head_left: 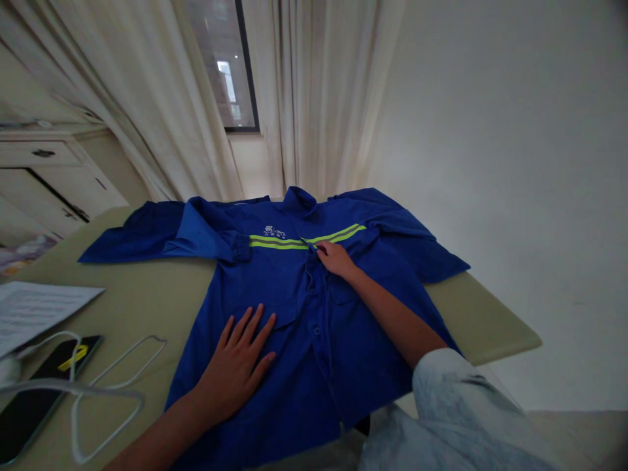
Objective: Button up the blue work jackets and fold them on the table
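Observation:
A blue work jacket (265, 281) with a yellow-green and grey reflective stripe lies spread out, front side up, its collar at the far side. My left hand (240, 356) rests flat on the lower left of its front, fingers spread. At the centre of the chest, my right hand (336, 258) pinches the edge of the front placket (311, 271), right by the stripe. Below that hand the placket gapes a little and shows a button. The left sleeve in view is folded so that its cuff lies on the chest.
The jacket lies on a pale table (142, 294). To the left are printed paper (44, 307), a dark phone (44, 392) and a looped white cable (108, 392). Curtains (324, 98) hang behind the table, and a white wall (515, 163) stands to the right.

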Demonstrator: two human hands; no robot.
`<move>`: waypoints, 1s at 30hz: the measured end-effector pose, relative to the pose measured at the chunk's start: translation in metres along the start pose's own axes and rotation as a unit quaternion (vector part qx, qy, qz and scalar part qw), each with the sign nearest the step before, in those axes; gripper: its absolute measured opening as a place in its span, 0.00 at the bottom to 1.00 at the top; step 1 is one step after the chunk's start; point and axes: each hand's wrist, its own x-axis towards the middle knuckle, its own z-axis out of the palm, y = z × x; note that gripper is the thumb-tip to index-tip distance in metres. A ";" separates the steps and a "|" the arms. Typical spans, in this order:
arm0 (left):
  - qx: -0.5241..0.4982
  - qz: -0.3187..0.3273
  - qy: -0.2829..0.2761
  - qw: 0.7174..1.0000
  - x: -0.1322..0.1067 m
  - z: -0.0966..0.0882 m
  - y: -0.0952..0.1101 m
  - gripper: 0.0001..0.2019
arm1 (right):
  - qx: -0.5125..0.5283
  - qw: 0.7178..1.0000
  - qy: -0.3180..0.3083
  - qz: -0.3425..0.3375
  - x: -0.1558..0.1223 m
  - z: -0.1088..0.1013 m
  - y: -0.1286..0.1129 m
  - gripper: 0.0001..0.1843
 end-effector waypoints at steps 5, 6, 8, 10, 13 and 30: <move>-0.083 0.088 -0.068 0.990 -0.023 -0.040 0.029 0.39 | -0.015 0.991 -0.079 -0.103 -0.091 -0.054 -0.029 0.15; -0.101 0.118 -0.084 0.984 -0.025 -0.044 0.038 0.41 | -0.014 0.982 -0.151 -0.115 -0.117 -0.058 -0.035 0.17; -0.123 0.162 -0.095 0.974 -0.024 -0.041 0.056 0.40 | -0.037 0.952 -0.274 -0.132 -0.167 -0.061 -0.044 0.22; -0.140 0.169 -0.092 0.971 -0.020 -0.031 0.069 0.33 | -0.047 0.930 -0.333 -0.150 -0.203 -0.061 -0.048 0.29; -0.194 0.157 -0.086 0.964 -0.012 -0.018 0.076 0.27 | 0.036 0.924 -0.352 -0.145 -0.227 -0.065 -0.048 0.18; -0.166 0.141 -0.164 0.962 0.022 -0.052 0.076 0.05 | 0.051 0.947 -0.300 -0.101 -0.180 -0.053 -0.043 0.15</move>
